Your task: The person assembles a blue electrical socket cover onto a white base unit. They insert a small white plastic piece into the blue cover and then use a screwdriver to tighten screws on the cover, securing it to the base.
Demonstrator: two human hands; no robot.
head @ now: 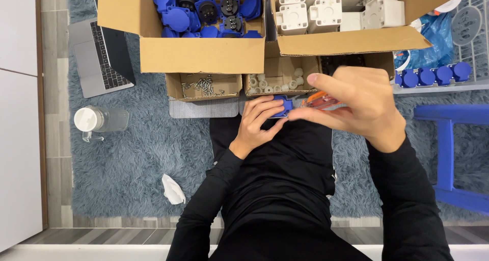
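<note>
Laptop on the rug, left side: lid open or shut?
Open. The laptop shows its keyboard and its dark screen panel is raised beside it. Whether it is powered on cannot be told.

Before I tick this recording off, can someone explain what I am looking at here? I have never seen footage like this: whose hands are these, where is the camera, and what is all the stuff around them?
There is no machine here. The single picture comes from a camera worn on a person's head, looking straight down at their own lap and two bare hands; the person sits on a shaggy blue-grey rug in black clothes.

The left hand grips a small blue plastic part. The right hand holds an orange-handled screwdriver, pointing towards that part.

Ahead of the hands stand open cardboard boxes: one of blue parts, one of white plastic housings, a small tray of screws and one of white rings. To the left lie a laptop and a water bottle; a crumpled tissue lies nearer the body. A blue stool stands on the right.
</note>
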